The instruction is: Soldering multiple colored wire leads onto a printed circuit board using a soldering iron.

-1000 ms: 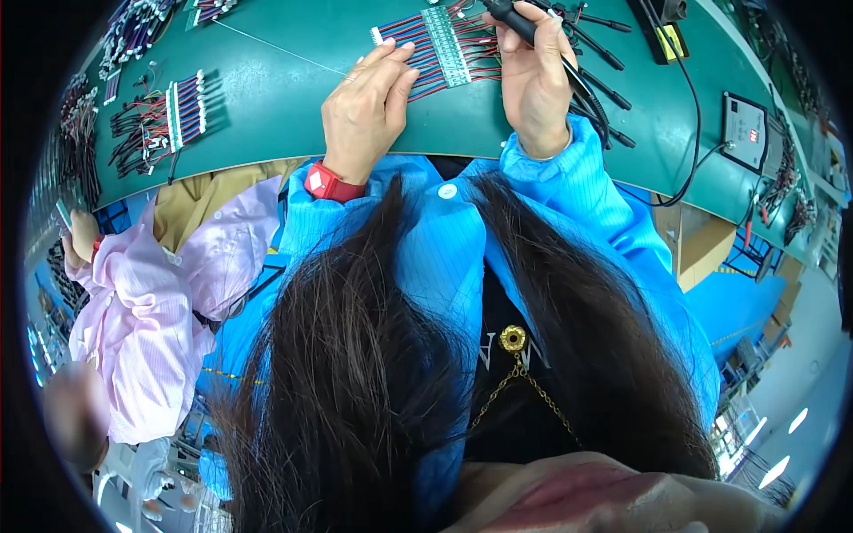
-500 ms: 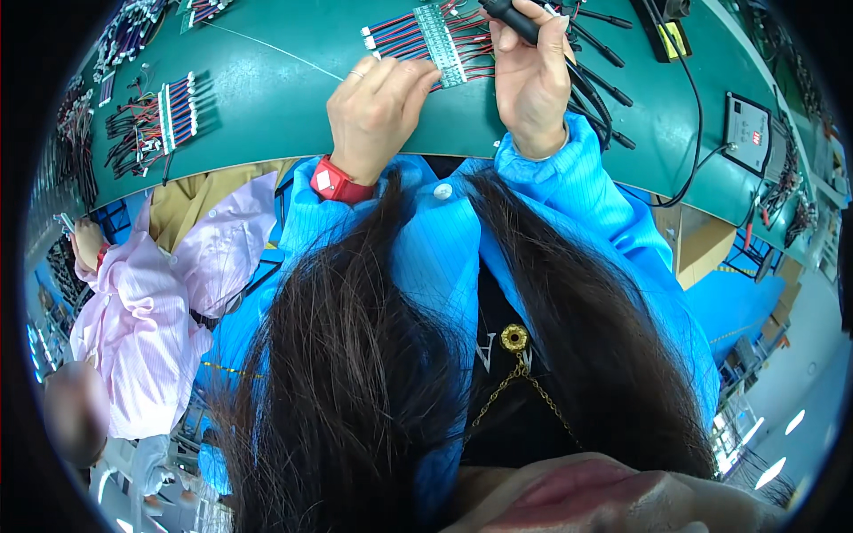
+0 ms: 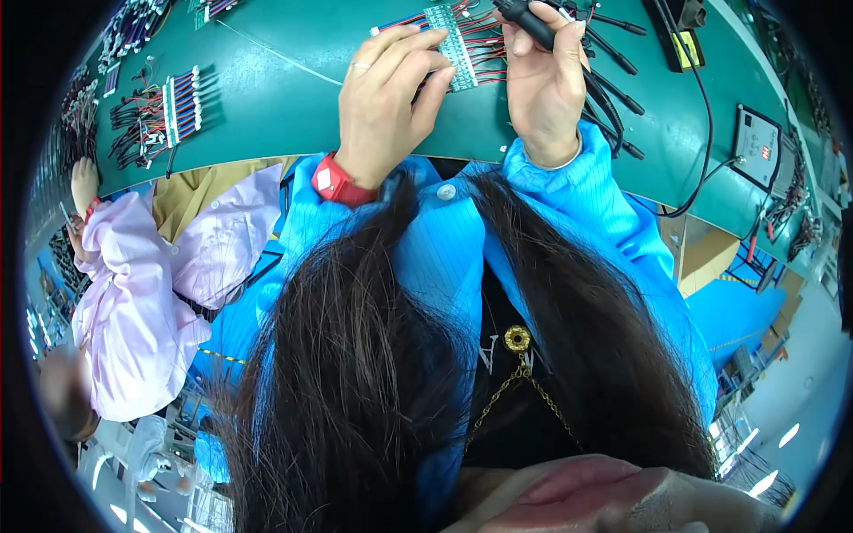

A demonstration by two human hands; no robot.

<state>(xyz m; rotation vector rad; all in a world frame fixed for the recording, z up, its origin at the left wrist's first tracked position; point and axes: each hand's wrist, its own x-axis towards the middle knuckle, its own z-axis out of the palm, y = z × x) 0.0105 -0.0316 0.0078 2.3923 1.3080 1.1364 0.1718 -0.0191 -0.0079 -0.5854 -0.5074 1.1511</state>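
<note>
A green circuit board strip (image 3: 456,49) with rows of red, black and blue wires lies at the top middle of the green bench. My left hand (image 3: 391,93), with a red watch on its wrist, is over the wires on the board's left side. Its fingers are apart, with the fingertips at the board's edge. Just right of the board, my right hand (image 3: 546,98) is closed around a tool with a thick black handle (image 3: 526,22). The tool's working end cannot be made out. Several black cables with plug ends (image 3: 613,93) lie beside that hand.
Another wired board (image 3: 171,111) lies on the bench (image 3: 267,98) at left, near more wire bundles (image 3: 133,31). At right are a grey control box (image 3: 757,147) with a cable and a black holder with a yellow pad (image 3: 686,49). A co-worker in pink (image 3: 133,302) is at left.
My left hand has opened from a pinch at the board's lower end, its fingers spreading upward along the edge. My right hand keeps the black-handled tool. The co-worker's hand has reached forward.
</note>
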